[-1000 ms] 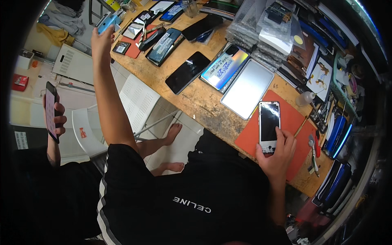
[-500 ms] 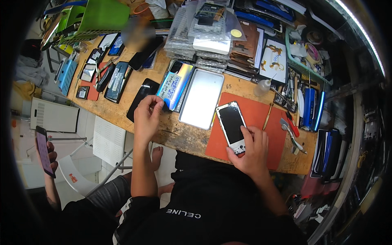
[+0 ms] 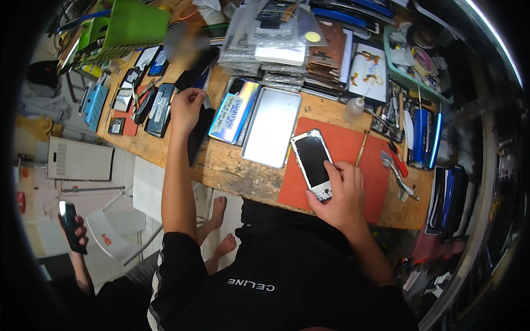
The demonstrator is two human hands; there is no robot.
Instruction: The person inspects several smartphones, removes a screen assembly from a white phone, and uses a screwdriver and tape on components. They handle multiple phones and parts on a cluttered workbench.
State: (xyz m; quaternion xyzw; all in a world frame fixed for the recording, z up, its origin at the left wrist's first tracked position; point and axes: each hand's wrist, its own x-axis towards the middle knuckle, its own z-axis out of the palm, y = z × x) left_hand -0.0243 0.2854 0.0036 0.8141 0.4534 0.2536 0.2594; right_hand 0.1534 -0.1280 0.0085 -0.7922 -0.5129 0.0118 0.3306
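Observation:
My right hand [image 3: 345, 196] rests on a cracked white phone [image 3: 313, 160] with a dark screen, its fingers gripping the lower end on an orange mat [image 3: 292, 190]. My left hand [image 3: 185, 110] is raised over the workbench, fingertips pinched above a black phone [image 3: 200, 135]; whether they hold something is unclear. Right of it are a rainbow-backed phone [image 3: 231, 117] with a handwritten label and an open pale metal tray [image 3: 271, 127]. A brass screwdriver [image 3: 361, 149], red-handled pliers [image 3: 398, 160] and a dropper bottle [image 3: 353, 108] lie near the mat.
A blue holder [image 3: 96, 107], several phones [image 3: 158, 110], a green basket [image 3: 132, 27], bubble-wrap stacks [image 3: 240, 49] and a tool-filled bin [image 3: 417, 55] crowd the bench [image 3: 232, 179]. At lower left, another person's hand [image 3: 80, 231] holds a phone beside a white chair [image 3: 107, 243].
My left hand has left the blue holder at the far left and moved rightward, then slightly up and left over the black phone. The white phone is now tilted. The view has swung round.

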